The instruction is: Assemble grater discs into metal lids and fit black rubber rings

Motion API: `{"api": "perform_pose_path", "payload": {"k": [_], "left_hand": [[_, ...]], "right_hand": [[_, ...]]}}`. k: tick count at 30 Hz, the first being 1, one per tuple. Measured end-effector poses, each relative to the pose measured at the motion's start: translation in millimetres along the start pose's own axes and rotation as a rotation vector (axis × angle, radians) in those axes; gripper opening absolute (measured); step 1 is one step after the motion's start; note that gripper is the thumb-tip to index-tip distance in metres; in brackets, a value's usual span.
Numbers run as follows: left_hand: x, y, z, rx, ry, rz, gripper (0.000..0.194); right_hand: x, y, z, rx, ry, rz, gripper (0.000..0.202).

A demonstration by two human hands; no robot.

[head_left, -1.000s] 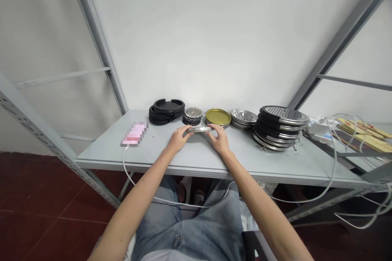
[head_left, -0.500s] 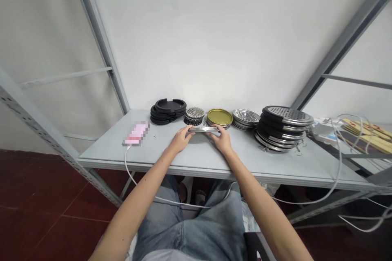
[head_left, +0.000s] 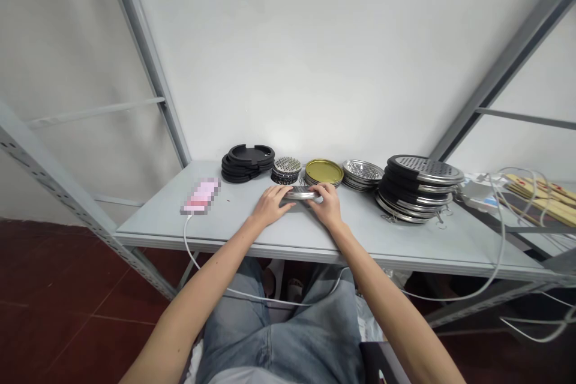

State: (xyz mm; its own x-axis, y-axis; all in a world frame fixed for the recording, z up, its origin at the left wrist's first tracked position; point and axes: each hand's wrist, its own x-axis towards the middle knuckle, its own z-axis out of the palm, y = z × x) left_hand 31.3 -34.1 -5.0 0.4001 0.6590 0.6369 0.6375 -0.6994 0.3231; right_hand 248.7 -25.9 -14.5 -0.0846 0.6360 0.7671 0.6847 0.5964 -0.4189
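The left forearm (head_left: pixel 213 276) and right forearm (head_left: pixel 382 297) are extended from the lower edge toward mid-frame. The left hand (head_left: pixel 270 206) is held just below centre, slightly left; the right hand (head_left: pixel 327 205), slightly right — fingers bent inward, thumbs set lower, a grip formed.

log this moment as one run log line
left hand: holds metal disc | right hand: holds same disc, opposite edge | beyond: gold disc, black stack | right: tall stack
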Motion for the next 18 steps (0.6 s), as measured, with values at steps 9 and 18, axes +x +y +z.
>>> {"api": "perform_pose_path", "payload": {"k": [9, 18], "left_hand": [[0, -6, 0.9, -0.184, -0.045, -0.091, 0.033], [0, -17, 9.2, -0.05, -0.033, -0.072, 0.043]], "right_hand": [[1, 10, 2, 0.088, 0.043, 0.109, 0.04], [1, 23, 4, 0.209, -0.039, 0.119, 0.028]]}}
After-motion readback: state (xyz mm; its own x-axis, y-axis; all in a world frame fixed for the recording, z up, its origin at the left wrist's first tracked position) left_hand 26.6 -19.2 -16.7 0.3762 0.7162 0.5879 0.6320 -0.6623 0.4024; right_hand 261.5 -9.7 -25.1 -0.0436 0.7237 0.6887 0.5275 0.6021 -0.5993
